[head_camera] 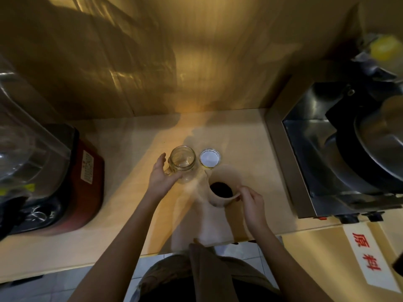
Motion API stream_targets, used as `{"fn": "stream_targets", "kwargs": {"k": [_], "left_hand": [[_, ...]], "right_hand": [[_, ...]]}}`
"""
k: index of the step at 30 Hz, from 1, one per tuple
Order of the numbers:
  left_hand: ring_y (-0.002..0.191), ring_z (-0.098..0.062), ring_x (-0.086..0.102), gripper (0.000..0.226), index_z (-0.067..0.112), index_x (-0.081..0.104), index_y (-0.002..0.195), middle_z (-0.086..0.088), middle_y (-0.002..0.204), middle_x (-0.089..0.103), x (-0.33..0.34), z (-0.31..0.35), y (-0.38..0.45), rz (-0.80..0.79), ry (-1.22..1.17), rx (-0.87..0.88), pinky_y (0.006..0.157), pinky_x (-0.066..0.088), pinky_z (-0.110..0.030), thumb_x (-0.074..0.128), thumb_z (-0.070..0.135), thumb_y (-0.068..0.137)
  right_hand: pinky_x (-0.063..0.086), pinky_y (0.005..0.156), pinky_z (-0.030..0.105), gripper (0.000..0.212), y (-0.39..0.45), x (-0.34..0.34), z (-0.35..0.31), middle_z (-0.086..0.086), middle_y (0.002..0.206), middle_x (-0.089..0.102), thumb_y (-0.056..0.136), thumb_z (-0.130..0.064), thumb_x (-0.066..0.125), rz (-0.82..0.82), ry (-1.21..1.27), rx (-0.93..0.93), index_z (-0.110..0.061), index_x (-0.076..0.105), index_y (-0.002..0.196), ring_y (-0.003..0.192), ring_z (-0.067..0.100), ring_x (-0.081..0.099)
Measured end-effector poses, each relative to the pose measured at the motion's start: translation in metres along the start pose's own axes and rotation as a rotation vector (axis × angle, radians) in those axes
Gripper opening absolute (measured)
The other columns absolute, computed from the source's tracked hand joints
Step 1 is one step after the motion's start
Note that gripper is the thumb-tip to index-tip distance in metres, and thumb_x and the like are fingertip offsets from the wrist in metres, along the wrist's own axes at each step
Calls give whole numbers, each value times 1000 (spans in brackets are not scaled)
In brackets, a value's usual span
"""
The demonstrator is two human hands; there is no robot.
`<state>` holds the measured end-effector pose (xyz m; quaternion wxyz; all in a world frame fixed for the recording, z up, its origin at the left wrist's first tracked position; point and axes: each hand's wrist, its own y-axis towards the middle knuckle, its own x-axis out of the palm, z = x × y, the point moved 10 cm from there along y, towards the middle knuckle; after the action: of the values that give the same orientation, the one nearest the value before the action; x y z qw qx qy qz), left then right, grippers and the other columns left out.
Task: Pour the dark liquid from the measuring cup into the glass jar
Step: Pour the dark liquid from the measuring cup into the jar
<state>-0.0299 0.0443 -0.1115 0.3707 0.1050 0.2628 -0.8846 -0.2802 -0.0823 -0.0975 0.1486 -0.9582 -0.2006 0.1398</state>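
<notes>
A clear, empty glass jar (182, 162) with a side handle stands upright on the wooden counter (250, 149). My left hand (161, 175) is open, its fingers spread against the jar's left side and handle. Right of the jar lies its round lid (209, 158), white inside. In front of the lid stands a pale measuring cup (220, 188) with dark liquid (221, 189) at its bottom. My right hand (250, 201) pinches the cup's rim and handle on its right side. The cup rests upright on the counter.
A red-based blender (65, 182) with a clear pitcher fills the left side. A steel appliance (340, 153) with a round metal bowl occupies the right. A white label with red characters (368, 256) is stuck on the counter's front right. A wooden wall rises behind.
</notes>
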Motion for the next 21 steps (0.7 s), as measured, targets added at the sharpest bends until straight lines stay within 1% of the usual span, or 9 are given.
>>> {"fn": "stream_targets", "kwargs": {"k": [3,4,6,8,13,15,17,19,21], "left_hand": [[112,-30,52,31,6,59,108,-17,118,59,-18,-16,-8,193,-135,-31,86,37,-31,51,19,82],[104,-29,53,25,6,62,99,-17,110,62,-19,-21,-8,214,-162,-41,82,36,-31,45,18,85],[92,-26,51,28,5,62,86,-16,97,61,-15,-25,-5,204,-182,-38,77,34,-31,38,19,89],[83,-26,49,31,5,57,76,-15,85,58,-11,-24,-2,204,-168,-19,69,35,-33,35,22,91],[71,-25,48,38,3,52,70,-16,73,56,0,-27,7,225,-116,10,62,37,-27,29,25,91],[63,-20,44,38,5,48,62,-11,64,52,1,-29,9,245,-177,-35,57,35,-23,31,20,92],[57,-20,39,39,7,42,53,-10,56,44,4,-33,11,253,-311,-117,56,33,-25,33,18,90],[54,-21,35,38,9,40,49,-8,50,40,7,-35,13,265,-447,-198,56,29,-32,36,17,85],[50,-17,32,35,11,39,49,-4,46,38,8,-33,14,270,-516,-248,50,27,-29,38,16,83]], "right_hand": [[34,54,22,37,15,9,-19,5,58,38,93,-7,53,-37,0,-44,-8,44,57,55,7,38],[33,51,18,38,19,10,-24,6,57,36,93,-7,53,-31,7,-53,-8,42,56,53,7,36],[31,45,14,39,27,12,-32,7,57,34,93,-6,52,-13,32,-63,-9,41,56,51,7,35],[31,45,15,37,31,15,-38,9,58,33,93,-6,51,-8,57,-65,-8,42,58,54,12,34],[31,53,27,38,36,22,-45,10,56,34,93,-6,52,-12,65,-72,-8,43,56,56,16,35],[36,53,24,42,36,21,-43,3,52,40,93,-6,52,7,73,-69,-12,46,52,52,12,40],[39,50,16,42,36,16,-44,-1,51,45,93,-6,53,35,65,-87,-15,52,52,49,4,44],[36,50,23,38,38,13,-52,9,53,39,93,-4,54,42,39,-139,-8,51,55,49,11,38],[29,51,25,39,43,10,-64,7,52,34,92,-1,54,23,11,-190,-8,48,55,49,13,33]]}}
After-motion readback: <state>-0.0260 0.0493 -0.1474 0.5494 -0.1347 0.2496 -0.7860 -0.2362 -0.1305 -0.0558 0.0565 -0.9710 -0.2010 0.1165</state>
